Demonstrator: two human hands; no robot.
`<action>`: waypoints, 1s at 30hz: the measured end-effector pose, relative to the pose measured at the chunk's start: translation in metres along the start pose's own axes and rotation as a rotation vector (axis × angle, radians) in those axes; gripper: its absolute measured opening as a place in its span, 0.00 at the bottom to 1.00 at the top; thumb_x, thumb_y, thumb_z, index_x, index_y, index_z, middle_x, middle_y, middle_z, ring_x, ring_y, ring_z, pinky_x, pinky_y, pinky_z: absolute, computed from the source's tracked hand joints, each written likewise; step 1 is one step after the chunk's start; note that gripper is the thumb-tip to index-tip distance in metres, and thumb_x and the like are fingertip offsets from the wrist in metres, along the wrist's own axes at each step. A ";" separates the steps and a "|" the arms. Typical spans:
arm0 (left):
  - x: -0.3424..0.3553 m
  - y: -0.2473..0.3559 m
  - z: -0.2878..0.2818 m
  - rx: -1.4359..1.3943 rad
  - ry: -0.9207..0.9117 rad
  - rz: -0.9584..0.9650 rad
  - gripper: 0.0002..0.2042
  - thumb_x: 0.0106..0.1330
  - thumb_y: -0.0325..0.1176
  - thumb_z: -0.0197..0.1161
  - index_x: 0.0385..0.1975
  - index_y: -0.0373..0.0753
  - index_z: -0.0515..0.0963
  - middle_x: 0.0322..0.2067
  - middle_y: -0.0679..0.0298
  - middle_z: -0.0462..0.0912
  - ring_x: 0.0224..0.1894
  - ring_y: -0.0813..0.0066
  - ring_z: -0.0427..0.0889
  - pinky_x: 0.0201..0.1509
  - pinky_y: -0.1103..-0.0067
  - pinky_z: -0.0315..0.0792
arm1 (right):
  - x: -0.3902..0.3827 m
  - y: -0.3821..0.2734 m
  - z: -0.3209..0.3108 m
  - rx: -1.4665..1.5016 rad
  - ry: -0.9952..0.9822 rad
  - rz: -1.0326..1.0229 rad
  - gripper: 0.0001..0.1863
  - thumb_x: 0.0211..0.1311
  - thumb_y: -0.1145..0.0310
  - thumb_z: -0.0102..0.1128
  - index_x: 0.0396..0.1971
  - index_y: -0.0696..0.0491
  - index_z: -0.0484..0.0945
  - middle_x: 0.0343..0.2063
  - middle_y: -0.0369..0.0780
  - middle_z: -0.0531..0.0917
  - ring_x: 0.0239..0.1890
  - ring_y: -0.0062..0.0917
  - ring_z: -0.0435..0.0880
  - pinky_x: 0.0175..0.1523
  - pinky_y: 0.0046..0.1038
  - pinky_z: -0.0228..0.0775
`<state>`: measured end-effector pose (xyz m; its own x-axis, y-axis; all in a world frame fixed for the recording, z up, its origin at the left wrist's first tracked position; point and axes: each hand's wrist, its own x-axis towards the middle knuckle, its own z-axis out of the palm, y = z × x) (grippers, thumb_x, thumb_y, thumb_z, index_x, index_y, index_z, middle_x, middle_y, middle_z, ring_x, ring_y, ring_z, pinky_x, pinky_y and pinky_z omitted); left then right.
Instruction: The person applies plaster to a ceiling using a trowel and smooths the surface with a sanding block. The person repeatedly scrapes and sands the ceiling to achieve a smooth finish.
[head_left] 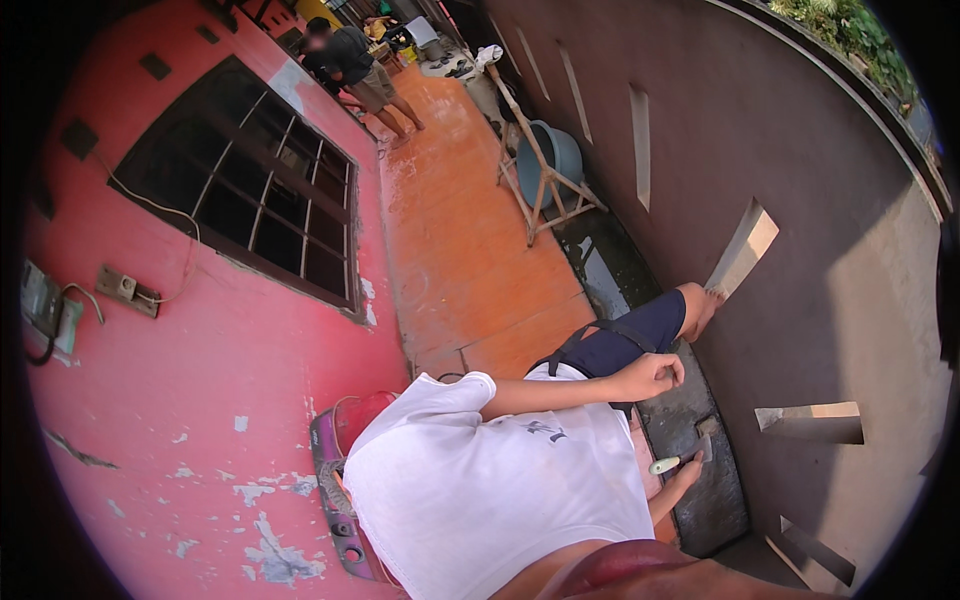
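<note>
My left arm reaches across in front of my white shirt. My left hand (648, 376) hangs above the dark shorts, its fingers loosely curled, with nothing visible in them. Lower down, my right hand (686, 473) is closed around a flat-bladed hand tool (664, 466) with a pale green handle. The tool's greyish blade points toward the wall, over a dark wet concrete ledge (715, 505). Its exact kind is too small to make out. A bare foot (706, 310) rests against the brown wall.
The brown slotted wall (790, 330) stands close in front. Along the ledge are a wooden frame (540, 185) and a blue tub (560, 155). An orange walkway (450, 200) runs to a bent-over person (365, 75). Behind me are a pink wall (270, 370) and a purple-red appliance (345, 540).
</note>
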<state>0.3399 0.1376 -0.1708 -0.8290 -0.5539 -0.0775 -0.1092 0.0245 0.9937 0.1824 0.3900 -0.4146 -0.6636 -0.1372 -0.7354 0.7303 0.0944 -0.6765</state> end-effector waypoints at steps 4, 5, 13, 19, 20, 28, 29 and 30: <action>-0.003 0.000 0.004 0.000 0.032 0.142 0.05 0.71 0.27 0.61 0.42 0.34 0.82 0.27 0.67 0.84 0.28 0.87 0.74 0.33 0.82 0.68 | 0.009 0.005 -0.004 0.048 -0.094 -0.026 0.29 0.80 0.57 0.52 0.68 0.66 0.71 0.62 0.49 0.78 0.61 0.38 0.79 0.64 0.38 0.73; -0.004 0.001 0.002 0.072 0.017 0.098 0.07 0.71 0.26 0.61 0.43 0.34 0.83 0.25 0.67 0.83 0.27 0.86 0.76 0.32 0.81 0.69 | 0.006 0.004 -0.002 0.072 -0.123 -0.027 0.29 0.80 0.57 0.52 0.68 0.66 0.71 0.62 0.49 0.78 0.61 0.38 0.79 0.65 0.38 0.72; -0.003 0.016 -0.012 0.233 0.028 -0.159 0.20 0.68 0.24 0.53 0.55 0.38 0.86 0.28 0.56 0.92 0.28 0.76 0.88 0.39 0.77 0.79 | 0.006 -0.001 0.009 0.157 -0.184 -0.017 0.29 0.80 0.57 0.53 0.68 0.64 0.70 0.61 0.47 0.79 0.59 0.37 0.80 0.64 0.37 0.73; -0.012 0.009 -0.020 0.300 0.073 -0.152 0.16 0.65 0.22 0.51 0.43 0.32 0.88 0.21 0.56 0.89 0.25 0.71 0.90 0.43 0.76 0.83 | 0.001 -0.006 0.014 0.179 -0.365 0.022 0.19 0.80 0.54 0.54 0.54 0.55 0.75 0.42 0.39 0.81 0.37 0.29 0.81 0.44 0.32 0.73; -0.011 0.006 -0.021 0.280 0.089 -0.147 0.16 0.65 0.22 0.51 0.42 0.32 0.88 0.21 0.56 0.89 0.24 0.72 0.90 0.42 0.77 0.82 | -0.002 -0.010 0.017 0.171 -0.378 0.016 0.17 0.80 0.54 0.55 0.51 0.53 0.74 0.39 0.38 0.79 0.34 0.27 0.79 0.41 0.30 0.70; -0.018 -0.009 -0.001 0.081 -0.292 -0.277 0.15 0.71 0.24 0.51 0.47 0.31 0.85 0.30 0.57 0.91 0.27 0.71 0.92 0.38 0.80 0.80 | -0.060 -0.071 0.082 0.054 -0.335 0.029 0.31 0.69 0.44 0.68 0.61 0.44 0.66 0.41 0.34 0.67 0.33 0.21 0.70 0.31 0.21 0.63; -0.020 -0.013 0.004 0.067 -0.325 -0.318 0.16 0.72 0.24 0.50 0.51 0.31 0.84 0.35 0.57 0.92 0.29 0.71 0.92 0.39 0.79 0.80 | -0.079 -0.085 0.089 0.014 -0.320 -0.023 0.33 0.68 0.44 0.69 0.63 0.44 0.65 0.41 0.34 0.67 0.34 0.21 0.70 0.32 0.20 0.63; -0.018 -0.014 0.005 0.081 -0.385 -0.341 0.17 0.72 0.24 0.49 0.55 0.32 0.82 0.38 0.55 0.92 0.32 0.71 0.92 0.43 0.78 0.80 | -0.090 -0.095 0.091 -0.022 -0.343 -0.057 0.41 0.68 0.44 0.69 0.72 0.44 0.59 0.47 0.36 0.65 0.37 0.21 0.68 0.34 0.21 0.62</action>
<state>0.3539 0.1513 -0.1838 -0.8791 -0.1956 -0.4347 -0.4374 -0.0315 0.8987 0.1873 0.3036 -0.2806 -0.6076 -0.4657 -0.6434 0.6873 0.0976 -0.7197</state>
